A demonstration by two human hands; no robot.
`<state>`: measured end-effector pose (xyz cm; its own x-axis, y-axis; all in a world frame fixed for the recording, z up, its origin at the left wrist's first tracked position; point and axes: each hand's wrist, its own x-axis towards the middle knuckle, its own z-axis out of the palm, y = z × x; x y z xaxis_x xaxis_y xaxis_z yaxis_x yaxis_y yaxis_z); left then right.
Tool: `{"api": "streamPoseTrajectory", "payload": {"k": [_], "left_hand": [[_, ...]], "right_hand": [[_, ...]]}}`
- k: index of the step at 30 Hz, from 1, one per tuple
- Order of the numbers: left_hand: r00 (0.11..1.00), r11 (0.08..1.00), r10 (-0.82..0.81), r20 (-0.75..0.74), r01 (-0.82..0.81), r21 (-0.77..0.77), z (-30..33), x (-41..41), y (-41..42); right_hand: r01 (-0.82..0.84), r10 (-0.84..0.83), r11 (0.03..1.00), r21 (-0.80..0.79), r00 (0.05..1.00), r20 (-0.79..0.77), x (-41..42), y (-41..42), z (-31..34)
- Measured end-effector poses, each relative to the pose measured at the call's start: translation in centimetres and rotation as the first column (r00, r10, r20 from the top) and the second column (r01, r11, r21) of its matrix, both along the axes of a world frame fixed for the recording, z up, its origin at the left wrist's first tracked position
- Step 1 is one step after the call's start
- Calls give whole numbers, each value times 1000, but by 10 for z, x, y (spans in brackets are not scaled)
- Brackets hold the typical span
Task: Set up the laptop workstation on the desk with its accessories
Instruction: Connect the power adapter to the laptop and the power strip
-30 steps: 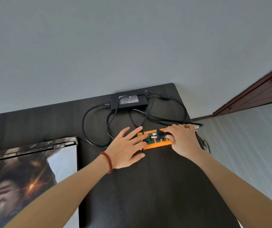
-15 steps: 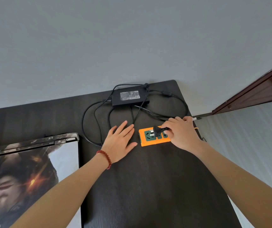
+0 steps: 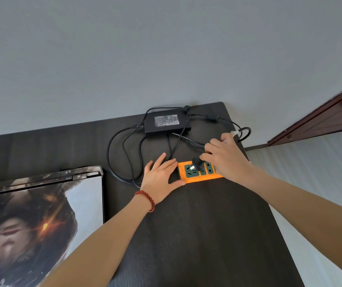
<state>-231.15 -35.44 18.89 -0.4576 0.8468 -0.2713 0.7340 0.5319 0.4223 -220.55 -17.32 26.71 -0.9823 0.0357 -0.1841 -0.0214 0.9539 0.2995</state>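
An orange power strip with dark green sockets lies on the black desk. My right hand pinches a black plug that sits over the strip's left sockets. My left hand lies flat on the desk, its thumb against the strip's left end. Behind them rests the black power adapter with its cables looped around it. The closed laptop, with a printed picture on its lid, lies at the left.
The desk's right edge drops off to a light floor. A grey wall rises behind the desk, and a dark red door frame stands at the right. A loop of cable overhangs the desk's far right corner.
My right hand has carried the plug from the strip's middle down onto its left sockets. My left hand slid off the strip to its left end.
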Motion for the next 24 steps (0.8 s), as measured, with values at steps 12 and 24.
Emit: {"api": "streamPoseTrajectory", "payload": {"k": [12, 24], "left_hand": [[998, 998, 58, 15, -58, -19, 4, 2, 5], [999, 998, 47, -6, -47, -41, 5, 1, 6]], "right_hand": [[88, -85, 996, -19, 989, 125, -15, -27, 8], [9, -11, 995, 96, 1000, 27, -14, -22, 15]]}}
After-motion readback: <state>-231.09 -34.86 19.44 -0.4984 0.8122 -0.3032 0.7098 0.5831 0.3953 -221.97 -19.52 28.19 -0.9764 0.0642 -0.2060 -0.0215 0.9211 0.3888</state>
